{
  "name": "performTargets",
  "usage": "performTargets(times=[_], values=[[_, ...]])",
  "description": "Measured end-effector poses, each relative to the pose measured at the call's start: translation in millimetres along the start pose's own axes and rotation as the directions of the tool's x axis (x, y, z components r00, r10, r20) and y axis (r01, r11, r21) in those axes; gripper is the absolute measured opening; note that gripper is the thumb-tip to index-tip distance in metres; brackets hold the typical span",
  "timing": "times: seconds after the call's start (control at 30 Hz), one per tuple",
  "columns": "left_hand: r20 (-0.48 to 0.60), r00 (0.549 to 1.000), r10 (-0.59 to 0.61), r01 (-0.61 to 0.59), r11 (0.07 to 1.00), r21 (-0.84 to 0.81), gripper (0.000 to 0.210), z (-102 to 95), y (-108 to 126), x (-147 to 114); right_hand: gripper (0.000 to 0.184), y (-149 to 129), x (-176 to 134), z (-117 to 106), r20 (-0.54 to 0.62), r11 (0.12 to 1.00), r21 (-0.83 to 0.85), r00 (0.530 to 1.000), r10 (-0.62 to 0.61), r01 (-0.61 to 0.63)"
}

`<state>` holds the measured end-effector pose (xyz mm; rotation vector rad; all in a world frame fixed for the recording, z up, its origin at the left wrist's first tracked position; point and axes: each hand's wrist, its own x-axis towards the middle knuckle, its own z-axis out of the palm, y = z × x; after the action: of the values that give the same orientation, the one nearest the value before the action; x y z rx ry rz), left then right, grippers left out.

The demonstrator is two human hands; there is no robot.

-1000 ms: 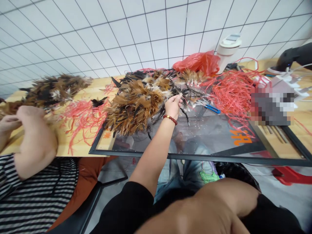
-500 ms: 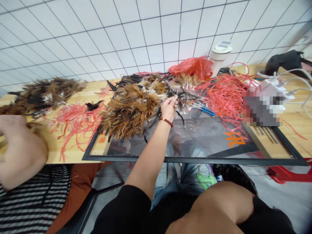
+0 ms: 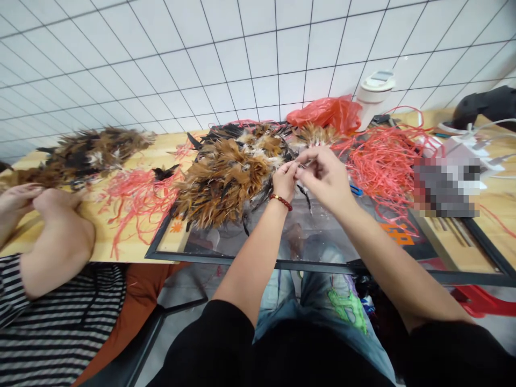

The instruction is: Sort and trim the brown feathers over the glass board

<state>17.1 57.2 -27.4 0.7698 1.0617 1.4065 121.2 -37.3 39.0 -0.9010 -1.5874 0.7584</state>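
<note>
My left hand, with a dark red bead bracelet at the wrist, is closed in a pinch over the dark-framed panel. Against its fingertips my right hand pinches with thumb and forefinger. Whatever lies between the fingers is too small to make out. Just left of my hands spreads a pile of brown and black feathers. A smaller feather bunch lies behind them. Partly hidden by my right forearm is a blue cutter.
Pink plastic strands heap up at the right, with more strands at the left. A red plastic bag and a white cup stand by the tiled wall. At far left a co-worker's hands work near another feather pile.
My right hand has come up from near my lap to meet my left fingertips. My left hand stays pinched at nearly the same place. The co-worker's arm has shifted, showing both hands.
</note>
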Motion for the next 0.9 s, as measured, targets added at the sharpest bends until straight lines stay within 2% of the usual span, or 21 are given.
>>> performTargets(times=[0.07,0.1,0.2,0.27,0.33,0.43,0.5,0.57,0.6,0.67,0.73,0.9], values=[[-0.009,1.0,-0.006,0.005,0.998,-0.061,0.006,1.8,1,-1,0.032,37,30,-2,-0.144,0.979,-0.152,0.983,0.115,-0.137],[-0.009,1.0,-0.013,0.012,0.996,-0.089,0.006,2.7,2,-2,0.034,55,37,-4,-0.148,0.962,-0.15,0.967,0.208,-0.23],[-0.002,0.999,-0.036,0.035,0.991,-0.132,0.008,4.6,5,-5,0.038,91,35,-9,-0.052,0.897,0.035,0.895,0.442,-0.441],[-0.002,0.999,-0.04,0.039,0.99,-0.136,0.008,5.0,6,-5,0.038,99,29,-12,-0.021,0.873,0.102,0.877,0.48,-0.476],[-0.008,1.0,-0.03,0.029,0.992,-0.125,0.008,5.1,7,-6,0.033,101,25,-13,-0.065,0.904,0.036,0.902,0.427,-0.426],[-0.02,1.0,-0.007,0.005,0.996,-0.09,0.008,4.9,6,-5,0.02,101,23,-16,-0.093,0.939,-0.286,0.981,0.173,-0.192],[-0.03,0.999,0.014,-0.015,0.999,-0.046,0.008,4.5,4,-5,0.018,99,23,-18,0.008,0.866,-0.498,0.999,-0.054,0.051],[-0.022,0.999,0.047,-0.046,0.998,0.03,0.009,3.8,2,-6,0.023,96,23,-20,0.121,0.757,-0.609,0.97,-0.209,0.239],[0.001,0.998,0.065,-0.065,0.994,0.083,0.01,3.4,1,-6,0.024,95,24,-22,0.15,0.713,-0.64,0.957,-0.25,0.287],[0.087,0.991,0.1,-0.116,0.971,0.208,0.012,2.5,-1,-8,0.024,93,26,-27,0.147,0.665,-0.68,0.946,-0.287,0.308],[0.191,0.973,0.128,-0.185,0.927,0.325,0.015,1.7,-4,-11,0.022,93,29,-34,0.098,0.672,-0.684,0.949,-0.299,0.283],[0.424,0.877,0.225,-0.42,0.787,0.452,0.018,0.8,-8,-19,0.021,109,34,-51,-0.056,0.814,-0.553,0.968,-0.245,0.175]])
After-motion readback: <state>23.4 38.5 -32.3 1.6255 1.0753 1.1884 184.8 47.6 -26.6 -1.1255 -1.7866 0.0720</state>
